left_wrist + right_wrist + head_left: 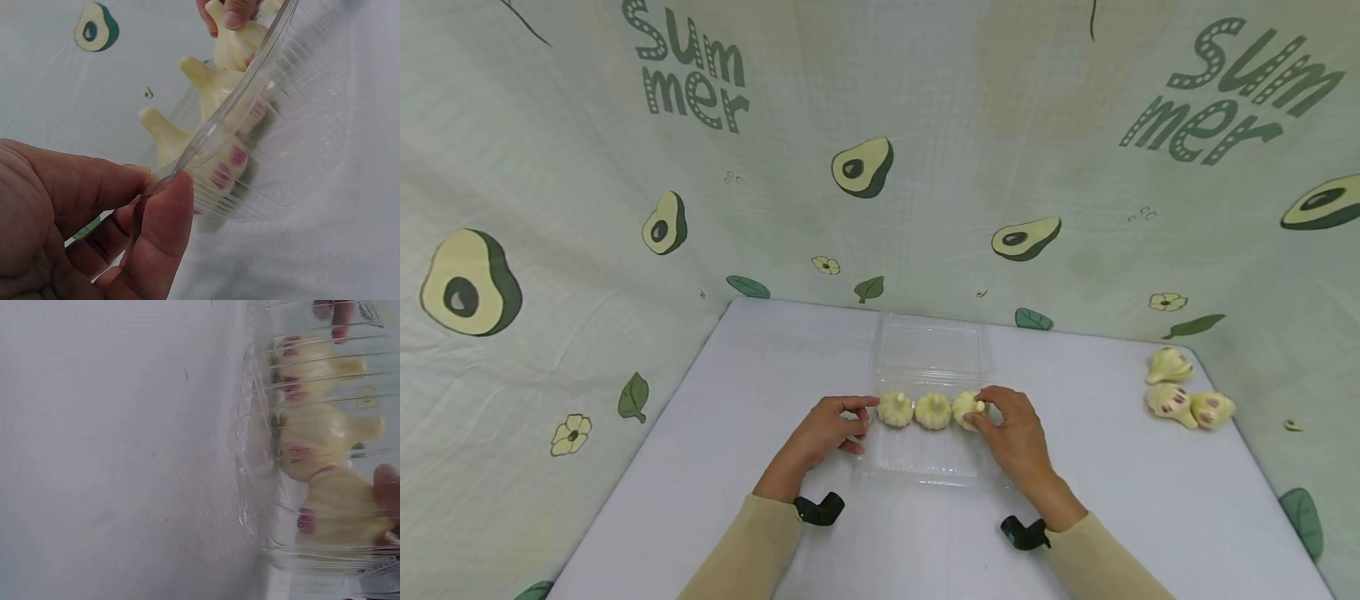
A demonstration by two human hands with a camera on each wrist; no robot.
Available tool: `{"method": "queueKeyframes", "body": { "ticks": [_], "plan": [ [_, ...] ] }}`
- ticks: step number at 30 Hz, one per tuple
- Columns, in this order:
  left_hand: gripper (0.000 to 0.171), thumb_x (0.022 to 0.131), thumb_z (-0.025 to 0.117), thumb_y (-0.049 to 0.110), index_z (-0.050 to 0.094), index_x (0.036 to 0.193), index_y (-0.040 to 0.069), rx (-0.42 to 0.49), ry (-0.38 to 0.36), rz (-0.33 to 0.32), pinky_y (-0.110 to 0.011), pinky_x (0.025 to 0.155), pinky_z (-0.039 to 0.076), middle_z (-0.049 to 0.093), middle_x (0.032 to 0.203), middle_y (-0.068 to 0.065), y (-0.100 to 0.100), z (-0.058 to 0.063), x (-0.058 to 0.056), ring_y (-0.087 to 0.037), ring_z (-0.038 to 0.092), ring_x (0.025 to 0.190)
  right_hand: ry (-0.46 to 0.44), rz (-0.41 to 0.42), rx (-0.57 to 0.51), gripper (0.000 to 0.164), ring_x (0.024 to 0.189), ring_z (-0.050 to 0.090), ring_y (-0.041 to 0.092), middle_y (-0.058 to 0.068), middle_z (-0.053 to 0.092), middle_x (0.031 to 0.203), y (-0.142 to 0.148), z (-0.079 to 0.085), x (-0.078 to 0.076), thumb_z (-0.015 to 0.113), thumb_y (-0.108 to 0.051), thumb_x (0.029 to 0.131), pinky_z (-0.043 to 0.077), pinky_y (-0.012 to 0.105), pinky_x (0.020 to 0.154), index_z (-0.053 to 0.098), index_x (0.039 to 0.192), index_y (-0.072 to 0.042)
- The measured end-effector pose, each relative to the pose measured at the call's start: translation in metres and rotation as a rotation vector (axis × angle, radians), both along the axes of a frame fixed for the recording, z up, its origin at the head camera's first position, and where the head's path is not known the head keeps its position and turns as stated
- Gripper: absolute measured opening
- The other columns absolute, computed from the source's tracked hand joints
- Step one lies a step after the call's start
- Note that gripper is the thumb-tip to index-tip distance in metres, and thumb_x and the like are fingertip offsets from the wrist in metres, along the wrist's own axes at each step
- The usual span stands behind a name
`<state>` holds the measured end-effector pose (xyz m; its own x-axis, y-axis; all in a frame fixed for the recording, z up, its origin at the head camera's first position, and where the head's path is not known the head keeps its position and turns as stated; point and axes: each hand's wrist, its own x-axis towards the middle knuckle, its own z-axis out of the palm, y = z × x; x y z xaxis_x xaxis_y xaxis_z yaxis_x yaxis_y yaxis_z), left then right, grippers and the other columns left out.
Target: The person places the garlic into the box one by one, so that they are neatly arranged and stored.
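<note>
A clear plastic clamshell container lies with its lid folded back behind it. Three garlic bulbs stand side by side along its rear part: a left bulb, a middle bulb and a right bulb. My left hand pinches the container's left rim between thumb and forefinger, as the left wrist view shows. At the other end, my right hand grips the right bulb by its upper part, inside the container. Through the ribbed wall, the right wrist view shows purple patches on the bulbs.
Three more garlic bulbs sit together near the right edge of the white table. A cloth backdrop printed with avocados rises behind and beside the table. Black wrist cameras, one on each forearm, hang over the tabletop.
</note>
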<state>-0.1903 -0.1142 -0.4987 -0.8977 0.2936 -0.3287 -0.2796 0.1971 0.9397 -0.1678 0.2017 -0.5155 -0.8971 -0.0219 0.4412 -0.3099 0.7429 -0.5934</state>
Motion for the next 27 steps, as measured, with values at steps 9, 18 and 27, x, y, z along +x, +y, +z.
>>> {"method": "queueKeyframes", "body": {
  "ticks": [9,18,27],
  "plan": [
    [0.049,0.095,0.063,-0.008,0.067,0.142,0.006,0.009,0.001,0.0,-0.028,0.063,0.061,0.059,0.102,-0.01,0.0008,0.0001,0.0004,-0.018,0.06,0.077,0.094,0.01,0.049,0.037,0.108,0.064,0.037,0.016,0.073,0.111,-0.0019,-0.001,-0.0007,0.095,-0.011,0.074,0.054,0.053,0.092,0.071,0.102,-0.004],
    [0.048,0.096,0.064,-0.008,0.068,0.141,0.006,0.013,-0.012,0.004,-0.027,0.062,0.061,0.059,0.102,-0.009,0.001,0.0,-0.0007,-0.017,0.059,0.073,0.118,0.021,0.08,0.038,0.107,0.064,0.039,0.018,0.072,0.108,-0.0021,-0.0031,-0.003,0.097,-0.01,0.072,0.053,0.054,0.096,0.068,0.095,-0.003],
    [0.047,0.096,0.064,-0.008,0.068,0.141,0.006,0.014,-0.018,0.008,-0.028,0.063,0.061,0.059,0.102,-0.011,0.0012,-0.0005,-0.0011,-0.017,0.06,0.077,0.069,0.01,0.095,0.041,0.108,0.063,0.038,0.017,0.071,0.113,-0.0028,-0.0011,-0.0008,0.095,-0.011,0.076,0.055,0.053,0.094,0.07,0.106,-0.001]
  ]
}}
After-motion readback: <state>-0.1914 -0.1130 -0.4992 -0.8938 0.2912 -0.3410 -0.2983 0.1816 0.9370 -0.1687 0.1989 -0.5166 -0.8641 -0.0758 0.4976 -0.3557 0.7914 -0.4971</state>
